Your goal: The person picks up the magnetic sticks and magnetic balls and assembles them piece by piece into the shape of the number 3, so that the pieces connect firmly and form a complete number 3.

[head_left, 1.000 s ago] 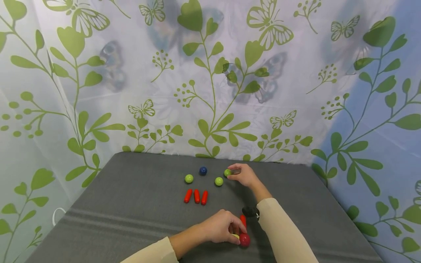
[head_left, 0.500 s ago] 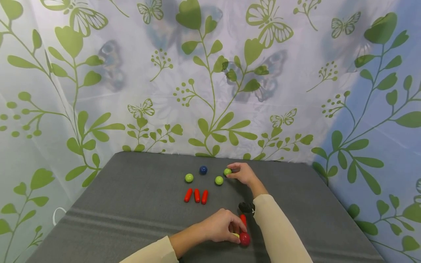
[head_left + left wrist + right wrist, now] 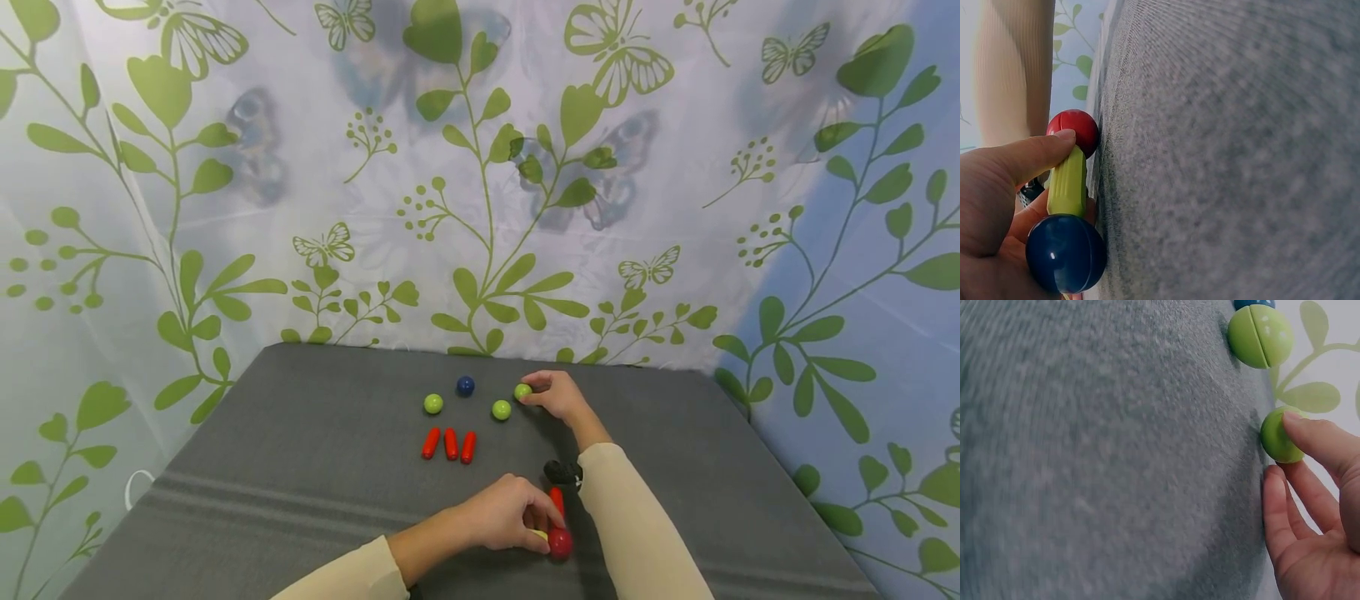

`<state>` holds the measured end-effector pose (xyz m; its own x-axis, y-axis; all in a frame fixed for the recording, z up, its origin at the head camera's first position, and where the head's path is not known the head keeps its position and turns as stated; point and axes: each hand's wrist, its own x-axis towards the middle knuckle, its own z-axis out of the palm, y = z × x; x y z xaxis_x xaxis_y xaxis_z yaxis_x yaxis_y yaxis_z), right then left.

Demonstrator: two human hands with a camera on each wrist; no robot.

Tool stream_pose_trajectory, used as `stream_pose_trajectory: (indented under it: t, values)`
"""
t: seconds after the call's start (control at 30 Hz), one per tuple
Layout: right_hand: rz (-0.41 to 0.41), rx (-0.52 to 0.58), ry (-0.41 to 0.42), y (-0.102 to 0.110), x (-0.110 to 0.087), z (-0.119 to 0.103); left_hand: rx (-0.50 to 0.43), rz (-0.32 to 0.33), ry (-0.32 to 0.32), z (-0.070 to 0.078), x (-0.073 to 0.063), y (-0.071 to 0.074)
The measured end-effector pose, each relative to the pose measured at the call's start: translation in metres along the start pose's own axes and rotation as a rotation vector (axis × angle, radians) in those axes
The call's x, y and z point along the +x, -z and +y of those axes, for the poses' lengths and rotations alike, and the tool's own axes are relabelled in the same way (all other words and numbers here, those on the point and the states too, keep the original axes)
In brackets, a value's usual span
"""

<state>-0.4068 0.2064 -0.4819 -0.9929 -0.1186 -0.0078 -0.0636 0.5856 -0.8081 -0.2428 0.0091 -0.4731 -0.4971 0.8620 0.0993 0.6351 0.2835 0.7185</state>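
Observation:
My left hand (image 3: 506, 515) grips a joined piece low on the table. In the left wrist view, the thumb lies on its red ball (image 3: 1075, 128), with a yellow-green ribbed rod (image 3: 1067, 181) between that and a dark blue ball (image 3: 1066, 253). A red rod (image 3: 557, 498) lies just beyond the red ball in the head view; whether they are joined, I cannot tell. Farther back, my right hand (image 3: 558, 396) pinches a green ball (image 3: 1280, 436) between thumb and fingers at the table surface. Another green ball (image 3: 501, 409) sits just left of it.
Three red rods (image 3: 451, 444) lie side by side mid-table. Behind them are a third green ball (image 3: 432, 403) and a blue ball (image 3: 465, 386). A leaf-patterned curtain (image 3: 360, 192) borders the grey table (image 3: 300, 433). A black wrist device (image 3: 561, 472) sits on the right wrist.
The right forearm and its wrist device have shifted slightly left and away. The right hand stays on the green ball, and the left hand's hold looks the same.

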Motion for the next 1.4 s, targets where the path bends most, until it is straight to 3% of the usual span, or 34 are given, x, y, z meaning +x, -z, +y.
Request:
stream_pose_trajectory:
  t: [0.2,0.77,1.27,1.4]
  values:
    - [-0.031,0.021,0.017,0.006,-0.007,0.001,-0.005,0.003,0.005,0.000,0.000,0.000]
    - [-0.138,0.259,-0.041,0.023,-0.049,0.010,0.011,0.004,0.008,0.001,0.000,-0.001]
    - [-0.197,0.169,-0.027,0.023,-0.101,0.014,-0.005,0.004,0.036,0.002,0.000,-0.002]
    - [-0.184,0.099,-0.014,0.024,-0.112,0.014,-0.011,0.001,0.041,0.002,0.000,-0.001]
